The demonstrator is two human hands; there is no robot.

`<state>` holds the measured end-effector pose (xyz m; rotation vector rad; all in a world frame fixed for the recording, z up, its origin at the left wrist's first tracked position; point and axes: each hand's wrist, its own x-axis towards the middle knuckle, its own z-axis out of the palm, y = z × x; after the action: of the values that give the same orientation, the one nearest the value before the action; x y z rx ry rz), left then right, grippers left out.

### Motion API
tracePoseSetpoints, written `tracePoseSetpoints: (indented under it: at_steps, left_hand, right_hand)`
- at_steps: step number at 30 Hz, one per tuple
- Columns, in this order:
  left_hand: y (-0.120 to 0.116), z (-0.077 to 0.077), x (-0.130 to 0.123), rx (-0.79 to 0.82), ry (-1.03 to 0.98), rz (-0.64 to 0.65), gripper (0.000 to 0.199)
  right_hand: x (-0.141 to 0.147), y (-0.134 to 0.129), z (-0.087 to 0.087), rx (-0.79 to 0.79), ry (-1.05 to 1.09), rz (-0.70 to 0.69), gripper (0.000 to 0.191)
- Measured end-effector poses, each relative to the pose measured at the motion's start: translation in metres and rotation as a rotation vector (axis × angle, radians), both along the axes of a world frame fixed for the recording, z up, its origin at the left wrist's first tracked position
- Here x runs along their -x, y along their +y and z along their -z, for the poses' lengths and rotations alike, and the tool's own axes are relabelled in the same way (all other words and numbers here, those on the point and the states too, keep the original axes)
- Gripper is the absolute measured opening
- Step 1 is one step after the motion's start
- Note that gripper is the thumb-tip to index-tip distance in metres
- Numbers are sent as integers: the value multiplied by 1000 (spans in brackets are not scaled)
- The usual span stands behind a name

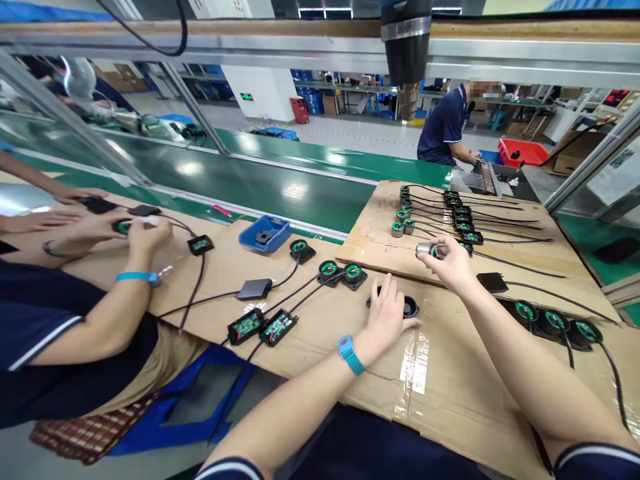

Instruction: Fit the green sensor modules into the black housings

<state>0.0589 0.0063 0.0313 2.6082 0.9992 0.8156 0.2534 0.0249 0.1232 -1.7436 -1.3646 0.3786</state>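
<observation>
My right hand [453, 263] pinches a small silver cylinder with a green circuit face [429, 250], raised over the cardboard's right part. Its fingers partly hide the cylinder. Over a black square housing with a round opening [411, 307], my left hand [384, 310] lies with fingers stretched and thumb apart, covering most of it. Left of that hand are black housings with green round boards inside [353, 272], cabled to open boxes holding circuit boards [278, 327]. Several similar cylinders [397, 229] stand in a column on the raised cardboard, wired to small boards [471, 237].
A co-worker's hands [145, 233] handle a part at left. A blue bin [265, 233] with a black piece sits behind the housings. More housings with green boards [556, 321] lie at right, cables trailing. A black tool nozzle [407, 53] hangs overhead. Another person [445, 127] works beyond the green belt.
</observation>
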Motion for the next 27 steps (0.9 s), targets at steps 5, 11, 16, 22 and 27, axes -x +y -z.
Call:
tracePoseSetpoints:
  at_steps: [5,11,16,22,27]
  left_hand:
    - [-18,-15,40,-27,56,206,48]
    - [-39,-2,102,283,-117,353,78]
    - [-49,20,97,539,-347,94,91]
    - [-52,32,93,389,-460,143,66]
    - [-53,30,97,420,-475,152,70]
  right_hand:
    - [19,-104,-20,31,369,-225,52]
    - [60,-159,-2,41,330,-275,51]
    - [86,-152,23,86,30,-272,42]
    - [103,-132,30,29,-238,-375,37]
    - [114,-124,31,95,-381,-458,35]
